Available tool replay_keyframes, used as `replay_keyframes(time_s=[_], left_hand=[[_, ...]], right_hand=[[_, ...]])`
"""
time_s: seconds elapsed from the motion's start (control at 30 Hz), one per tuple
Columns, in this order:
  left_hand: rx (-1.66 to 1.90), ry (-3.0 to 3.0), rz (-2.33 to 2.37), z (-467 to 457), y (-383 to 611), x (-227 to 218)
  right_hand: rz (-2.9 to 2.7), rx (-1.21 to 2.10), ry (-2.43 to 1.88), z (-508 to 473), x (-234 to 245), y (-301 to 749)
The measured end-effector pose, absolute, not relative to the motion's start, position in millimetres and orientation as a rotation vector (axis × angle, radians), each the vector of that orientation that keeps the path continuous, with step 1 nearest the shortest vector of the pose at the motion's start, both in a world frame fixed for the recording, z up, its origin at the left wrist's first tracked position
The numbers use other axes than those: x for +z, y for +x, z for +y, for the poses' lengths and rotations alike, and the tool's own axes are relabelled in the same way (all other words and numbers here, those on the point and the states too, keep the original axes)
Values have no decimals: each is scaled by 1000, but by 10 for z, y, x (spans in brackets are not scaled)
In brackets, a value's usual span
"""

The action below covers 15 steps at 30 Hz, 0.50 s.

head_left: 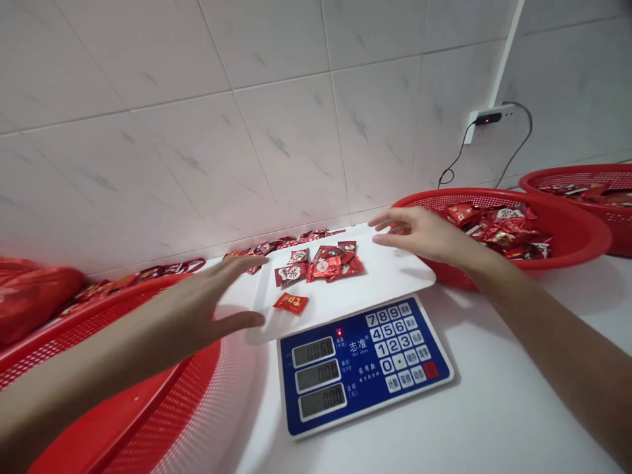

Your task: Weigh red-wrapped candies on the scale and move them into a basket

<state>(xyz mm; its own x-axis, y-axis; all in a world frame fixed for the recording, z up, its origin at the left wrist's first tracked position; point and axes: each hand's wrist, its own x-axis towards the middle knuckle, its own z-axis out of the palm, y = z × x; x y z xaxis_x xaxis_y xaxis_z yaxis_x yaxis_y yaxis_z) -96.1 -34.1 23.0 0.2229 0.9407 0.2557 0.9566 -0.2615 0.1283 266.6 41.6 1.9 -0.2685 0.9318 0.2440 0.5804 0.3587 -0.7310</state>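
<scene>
Red candy packet (290, 303), nearest my left hand (207, 306).
Long side points at its open, empty fingers (249, 320); right hand (424, 237) also open.

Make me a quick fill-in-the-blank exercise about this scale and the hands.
The left hand and right hand hold ____.
Red foil packets lie on the platform of a digital scale, whose panel is ____.
That panel has ____ display windows.

Missing words: nothing, blue, three.
</scene>
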Motion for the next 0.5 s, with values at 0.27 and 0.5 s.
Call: replay_keyframes(time_s=[0.27, 0.5], left_hand=[[122, -2731, -1837, 324, -549, 387], [40, -2655, -1799, 448, -395, 195]], right_hand=[[-2294, 552, -1263, 538, -3, 2472], [-2380, 475, -1391, 395, -93, 2311]])
